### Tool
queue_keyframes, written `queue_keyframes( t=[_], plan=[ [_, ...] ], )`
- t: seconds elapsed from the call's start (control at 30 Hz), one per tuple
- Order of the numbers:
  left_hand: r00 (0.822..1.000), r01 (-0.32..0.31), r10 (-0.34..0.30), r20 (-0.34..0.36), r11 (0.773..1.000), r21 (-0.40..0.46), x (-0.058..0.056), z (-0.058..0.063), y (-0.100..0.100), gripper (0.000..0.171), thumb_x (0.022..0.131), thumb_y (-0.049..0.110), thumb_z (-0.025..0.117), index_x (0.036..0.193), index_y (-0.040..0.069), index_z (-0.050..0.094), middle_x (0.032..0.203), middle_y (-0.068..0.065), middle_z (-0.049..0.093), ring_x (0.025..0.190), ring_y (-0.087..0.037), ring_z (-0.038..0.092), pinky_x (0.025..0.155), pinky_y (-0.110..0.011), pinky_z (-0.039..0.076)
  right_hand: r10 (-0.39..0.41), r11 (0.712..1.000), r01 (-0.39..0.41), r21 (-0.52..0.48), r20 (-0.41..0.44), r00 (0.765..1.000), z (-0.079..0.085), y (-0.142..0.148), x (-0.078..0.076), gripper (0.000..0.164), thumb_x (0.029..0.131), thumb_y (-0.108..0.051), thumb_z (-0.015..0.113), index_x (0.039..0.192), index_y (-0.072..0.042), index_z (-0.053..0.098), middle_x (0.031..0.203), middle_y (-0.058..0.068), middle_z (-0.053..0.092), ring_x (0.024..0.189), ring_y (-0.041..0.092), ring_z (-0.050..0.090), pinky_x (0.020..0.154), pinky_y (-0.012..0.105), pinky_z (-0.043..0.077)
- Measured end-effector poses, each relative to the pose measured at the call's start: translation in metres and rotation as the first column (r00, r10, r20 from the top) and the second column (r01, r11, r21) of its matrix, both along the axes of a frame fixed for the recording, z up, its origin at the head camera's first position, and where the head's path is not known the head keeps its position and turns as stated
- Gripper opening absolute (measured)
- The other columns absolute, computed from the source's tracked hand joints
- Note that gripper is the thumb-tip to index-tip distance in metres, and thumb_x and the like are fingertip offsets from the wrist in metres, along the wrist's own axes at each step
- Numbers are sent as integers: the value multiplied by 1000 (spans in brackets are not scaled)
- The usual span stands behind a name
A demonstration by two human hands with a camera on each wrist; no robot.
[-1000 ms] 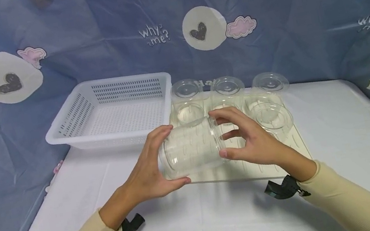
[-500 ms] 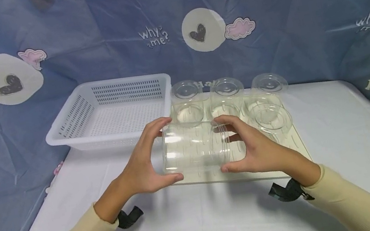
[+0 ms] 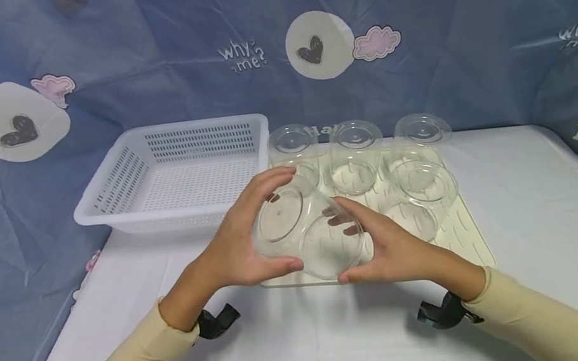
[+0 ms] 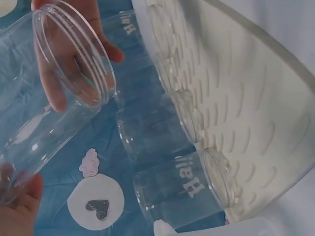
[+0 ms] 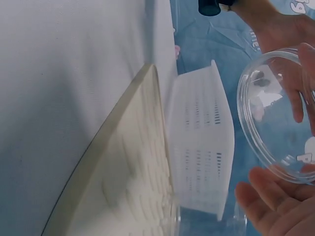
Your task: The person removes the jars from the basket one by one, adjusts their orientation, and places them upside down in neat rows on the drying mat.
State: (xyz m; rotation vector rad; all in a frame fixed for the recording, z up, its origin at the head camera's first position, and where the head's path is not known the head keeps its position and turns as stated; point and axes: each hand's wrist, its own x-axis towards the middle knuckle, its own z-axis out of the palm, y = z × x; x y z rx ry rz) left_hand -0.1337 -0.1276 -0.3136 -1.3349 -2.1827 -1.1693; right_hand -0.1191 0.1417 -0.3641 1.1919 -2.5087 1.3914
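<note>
A clear plastic jar is held tilted in the air above the near side of the cream ribbed mat. Its base faces up and left; the threaded mouth is at the lower right. My left hand grips the base end, fingers over the top and thumb below. Around the mouth end, my right hand curls its fingers and thumb at the rim. In the right wrist view, the jar's round rim stands between both hands. No lid shows on it.
Several more clear jars stand upside down on the mat, among them a back left jar, a back middle jar and a front right jar. A white slotted basket sits at the left, before a blue printed cloth.
The jar lay level between both hands; now it is tilted, base raised to the left and mouth lowered to the right. My left hand has shifted up and right.
</note>
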Motion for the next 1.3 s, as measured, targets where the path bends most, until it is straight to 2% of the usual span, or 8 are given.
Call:
queue_keyframes(
  t=[0.23, 0.37, 0.47, 0.57, 0.8, 1.03, 1.2, 1.3],
  plan=[
    [986, -71, 72, 150, 997, -13, 3, 2, 1, 108, 72, 66, 77, 152, 9, 33, 154, -8, 40, 134, -25, 48, 110, -40, 46, -37, 999, 37, -12, 14, 999, 0, 1, -2, 109, 69, -19, 91, 156, -16, 26, 144, 11, 53, 127, 26, 55, 99, 35, 53],
    [977, -80, 77, 201, 997, 10, 4, 6, 4, 108, 67, 42, 91, 152, 11, 33, 153, -6, 41, 132, -22, 50, 110, -42, 46, -33, 999, 33, -10, 28, 999, -1, -1, -4, 108, 71, -20, 90, 156, -17, 24, 147, 8, 50, 127, 28, 56, 98, 36, 54],
    [972, -108, 101, 211, 994, 22, 4, 8, 6, 109, 62, 23, 94, 152, 11, 34, 151, -7, 43, 133, -21, 50, 112, -40, 44, -38, 999, 38, -9, 39, 999, -1, -3, -6, 109, 72, -20, 90, 157, -20, 22, 148, 6, 49, 126, 28, 57, 97, 36, 54],
    [968, -127, 116, 220, 991, 37, 5, 9, 8, 109, 59, 17, 95, 150, 8, 36, 149, -9, 46, 133, -22, 50, 113, -36, 43, -43, 999, 44, -6, 57, 997, 1, -5, -7, 109, 72, -20, 90, 157, -22, 21, 146, 5, 50, 126, 28, 57, 97, 37, 54],
    [969, -162, 159, 190, 987, 3, 5, 12, 10, 106, 58, 24, 95, 147, 6, 41, 146, -9, 48, 130, -20, 51, 110, -39, 44, -25, 999, 23, 34, 65, 998, 2, -2, -6, 107, 75, -23, 87, 158, -24, 20, 137, 7, 56, 123, 25, 58, 95, 41, 54],
    [969, -178, 179, 173, 984, -21, 5, 18, 7, 103, 60, 25, 94, 147, 8, 42, 146, -8, 49, 130, -23, 52, 107, -44, 45, 3, 985, -9, 174, 34, 999, 2, 19, 7, 99, 87, -25, 77, 160, -17, 10, 152, 7, 43, 129, 24, 55, 99, 38, 53],
    [963, -202, 207, 173, 978, -49, 4, 21, 3, 102, 61, 27, 94, 147, 8, 42, 147, -7, 48, 131, -22, 51, 106, -43, 46, 54, 946, -35, 321, -50, 997, -3, 54, 22, 68, 90, -28, 73, 149, -16, 40, 143, -1, 53, 123, 18, 59, 92, 33, 55],
    [956, -220, 225, 188, 974, -48, 5, 22, -2, 102, 61, 26, 94, 147, 9, 42, 147, -6, 48, 131, -21, 51, 106, -43, 45, 128, 908, -109, 404, -20, 992, -2, 80, 31, 41, 91, -27, 72, 130, -17, 59, 126, -5, 65, 113, 12, 63, 89, 32, 56]
  ],
)
